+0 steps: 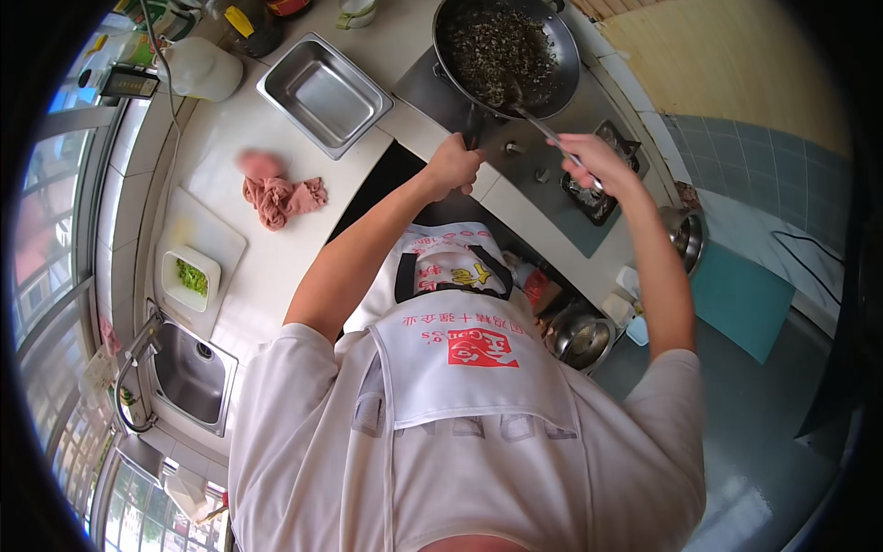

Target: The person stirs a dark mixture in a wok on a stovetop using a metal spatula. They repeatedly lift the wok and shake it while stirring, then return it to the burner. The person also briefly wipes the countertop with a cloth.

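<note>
A wok (567, 65) stands on the gas cooktop (593, 224), with dark chopped food (500, 52) spread over its bottom. My left hand (455, 167) is wrapped around the wok's dark handle (474, 124). In my right hand (594, 162) is the metal handle of a spatula or ladle (545, 130), slanting down into the wok. Its head lies among the food near the rim on my side, partly covered, so its exact shape cannot be told.
Left of the wok sits a rectangular steel pan (324, 93). A crumpled pink cloth (279, 196) lies on the counter. Chopped greens fill part of a white container (191, 279) on a cutting board (231, 241), near the sink (190, 376). Steel bowls (579, 334) are at lower right.
</note>
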Tool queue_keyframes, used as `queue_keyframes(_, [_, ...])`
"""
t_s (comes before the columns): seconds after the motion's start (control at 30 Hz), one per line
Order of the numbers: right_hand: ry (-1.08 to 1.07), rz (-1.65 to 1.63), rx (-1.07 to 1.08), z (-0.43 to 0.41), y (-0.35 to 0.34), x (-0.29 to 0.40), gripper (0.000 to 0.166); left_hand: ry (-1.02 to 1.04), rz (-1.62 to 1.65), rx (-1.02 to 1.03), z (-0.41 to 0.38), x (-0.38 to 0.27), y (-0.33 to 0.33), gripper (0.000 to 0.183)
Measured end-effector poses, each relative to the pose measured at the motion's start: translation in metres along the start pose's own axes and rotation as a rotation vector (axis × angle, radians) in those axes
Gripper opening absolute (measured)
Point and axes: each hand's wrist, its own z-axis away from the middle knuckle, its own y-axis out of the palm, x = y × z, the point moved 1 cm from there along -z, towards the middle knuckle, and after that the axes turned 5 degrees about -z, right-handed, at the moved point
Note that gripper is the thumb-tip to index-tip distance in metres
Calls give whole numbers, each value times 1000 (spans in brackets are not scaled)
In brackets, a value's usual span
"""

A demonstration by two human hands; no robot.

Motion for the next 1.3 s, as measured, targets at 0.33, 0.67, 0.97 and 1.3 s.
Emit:
queue_keyframes(0.33, [-288,-234,-129,-17,32,13,43,-58,-24,17,11,-8,9,25])
queue_keyframes(0.67, [-852,715,-975,-69,36,19,36,635,-1106,-876,3,6,-86,33])
queue_keyframes(0.97, [-783,779,-843,-28,38,-37,41,299,-1650,-672,40,99,-241,17])
queue_keyframes(1.3, [-664,611,-732,-20,39,-47,40,76,-1039,-839,136,191,-245,86])
